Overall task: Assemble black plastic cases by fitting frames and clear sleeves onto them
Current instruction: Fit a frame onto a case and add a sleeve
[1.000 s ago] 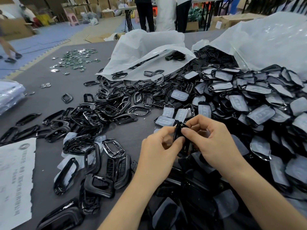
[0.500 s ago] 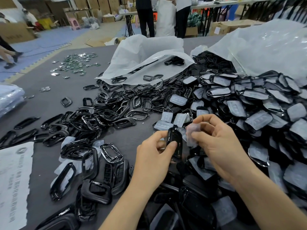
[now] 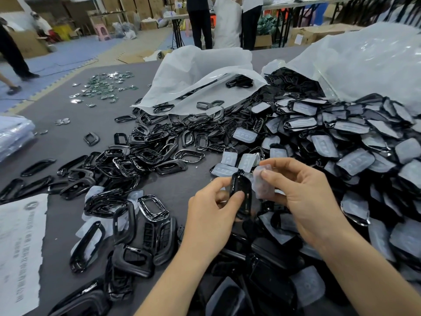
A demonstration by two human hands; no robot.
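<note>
Both hands are up over the near edge of the grey worktop, close together but not touching. The left hand grips a black case, thumb pressed on its face and fingers curled behind it, so the case stands nearly upright with its narrow end on top. Just to its right, the right hand pinches a clear sleeve between thumb and fingers. The sleeve sits right beside the case's upper edge; whether the two actually touch, I can't tell.

The case is glossy black, long and rounded, with light glinting along its rim. The sleeve is cloudy and see-through, soft-looking and a little crumpled.

Left of the hands there's a spread of black frames lying loose on the worktop. To the right, a big heap of cases with sleeves on them spills out from a pale plastic bag. More finished black pieces lie directly under the wrists. A printed sheet of paper lies at the near left corner.
</note>
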